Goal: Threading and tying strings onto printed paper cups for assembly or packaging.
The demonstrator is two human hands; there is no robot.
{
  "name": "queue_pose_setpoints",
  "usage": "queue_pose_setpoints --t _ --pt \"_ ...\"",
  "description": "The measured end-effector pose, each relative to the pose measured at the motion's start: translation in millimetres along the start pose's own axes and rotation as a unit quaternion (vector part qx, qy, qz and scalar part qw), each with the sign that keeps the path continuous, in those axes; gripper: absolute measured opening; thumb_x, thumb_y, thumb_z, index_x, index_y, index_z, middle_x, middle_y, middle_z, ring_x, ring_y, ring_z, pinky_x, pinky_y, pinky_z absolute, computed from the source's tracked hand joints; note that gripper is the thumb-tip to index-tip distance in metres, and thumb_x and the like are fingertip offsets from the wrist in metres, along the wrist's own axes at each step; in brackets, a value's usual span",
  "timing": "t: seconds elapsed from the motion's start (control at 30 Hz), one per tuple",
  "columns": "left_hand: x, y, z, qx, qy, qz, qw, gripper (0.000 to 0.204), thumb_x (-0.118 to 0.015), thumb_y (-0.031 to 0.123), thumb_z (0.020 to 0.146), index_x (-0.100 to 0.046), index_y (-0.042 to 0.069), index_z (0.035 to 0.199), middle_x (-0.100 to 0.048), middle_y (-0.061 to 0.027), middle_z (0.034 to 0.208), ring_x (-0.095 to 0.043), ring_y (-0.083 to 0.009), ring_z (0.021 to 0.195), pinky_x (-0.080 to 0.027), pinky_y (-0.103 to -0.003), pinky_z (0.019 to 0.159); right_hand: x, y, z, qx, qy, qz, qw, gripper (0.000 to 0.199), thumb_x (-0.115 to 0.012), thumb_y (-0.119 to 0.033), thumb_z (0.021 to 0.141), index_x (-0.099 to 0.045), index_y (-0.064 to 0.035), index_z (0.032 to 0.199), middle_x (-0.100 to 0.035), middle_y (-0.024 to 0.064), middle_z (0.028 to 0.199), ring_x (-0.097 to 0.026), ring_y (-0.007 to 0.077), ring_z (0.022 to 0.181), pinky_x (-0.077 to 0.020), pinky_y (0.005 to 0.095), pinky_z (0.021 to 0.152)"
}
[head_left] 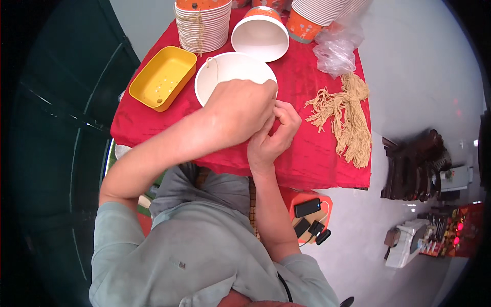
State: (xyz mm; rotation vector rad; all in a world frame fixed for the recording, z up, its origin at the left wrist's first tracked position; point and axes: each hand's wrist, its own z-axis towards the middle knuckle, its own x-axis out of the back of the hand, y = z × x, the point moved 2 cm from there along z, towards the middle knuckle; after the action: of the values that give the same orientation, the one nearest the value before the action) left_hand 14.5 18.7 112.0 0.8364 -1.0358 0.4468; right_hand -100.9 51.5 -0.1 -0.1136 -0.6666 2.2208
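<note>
Both hands meet at the near rim of a white paper bowl (230, 71) that sits upright near the middle of the tabletop, which is covered by a red cloth (307, 163). The left hand (239, 111) lies over the bowl's near edge, knuckles up, fingers curled and pressed together; what they pinch is hidden under the hand. The right hand (271, 138) touches it from the near side, thumb and forefinger drawn together at the rim, apparently on a thin bit of string, though the string there is too small to make out. Inside the bowl only a loop of tan string (210, 62) shows, at the far left wall; the rest of the inside looks bare. Left of the bowl, near the left edge, a yellow rectangular tray (162, 78) with small holes in its floor holds nothing visible. At the far edge stands a tall stack of bowls (203, 25) tied round with string. Beside it a single orange-sided bowl (260, 36) lies tipped on its side, white inside facing the camera. A second stack (317, 13) leans at the far right corner, with crumpled clear plastic wrap (335, 48) just below it. A loose bundle of tan string pieces (345, 120) lies along the right edge, apart from the hands.
</note>
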Motion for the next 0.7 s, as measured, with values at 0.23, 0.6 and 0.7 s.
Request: queue_pose_setpoints --t 0.23,0.6,0.7 --pt "-46 20 -30 0.008 0.245 0.058 0.968 0.015 -0.072 0.015 0.093 -0.059 0.008 0.092 -0.065 -0.0116 0.071 -0.07 -0.0321 0.069 -0.055 -0.047 0.063 10 1 -3 -0.002 -0.014 0.019 1.0 0.029 -0.079 -0.005 0.095 -0.062 -0.0044 0.118 -0.068 0.0185 0.125 -0.066 0.0352 0.116 -0.0549 0.0441 0.097" --pt "-23 -35 -6 -0.157 0.144 -0.113 0.97 0.012 -0.071 0.02 0.102 -0.068 0.008 0.102 -0.07 -0.0107 0.087 -0.068 -0.0341 0.085 -0.05 -0.046 0.081 44 21 30 0.162 -0.154 -0.045 0.974 0.019 -0.075 -0.003 0.099 -0.063 -0.0063 0.113 -0.07 0.0133 0.134 -0.066 0.036 0.122 -0.0537 0.0471 0.103" --pt "-13 -45 -4 -0.145 0.109 -0.171 0.968 0.015 -0.069 0.021 0.104 -0.068 0.006 0.103 -0.07 -0.0114 0.091 -0.069 -0.0305 0.091 -0.051 -0.044 0.088 38 21 36 0.151 -0.162 -0.024 0.975 0.019 -0.075 -0.003 0.099 -0.063 -0.0066 0.113 -0.071 0.0124 0.13 -0.065 0.0355 0.123 -0.0537 0.0469 0.103"
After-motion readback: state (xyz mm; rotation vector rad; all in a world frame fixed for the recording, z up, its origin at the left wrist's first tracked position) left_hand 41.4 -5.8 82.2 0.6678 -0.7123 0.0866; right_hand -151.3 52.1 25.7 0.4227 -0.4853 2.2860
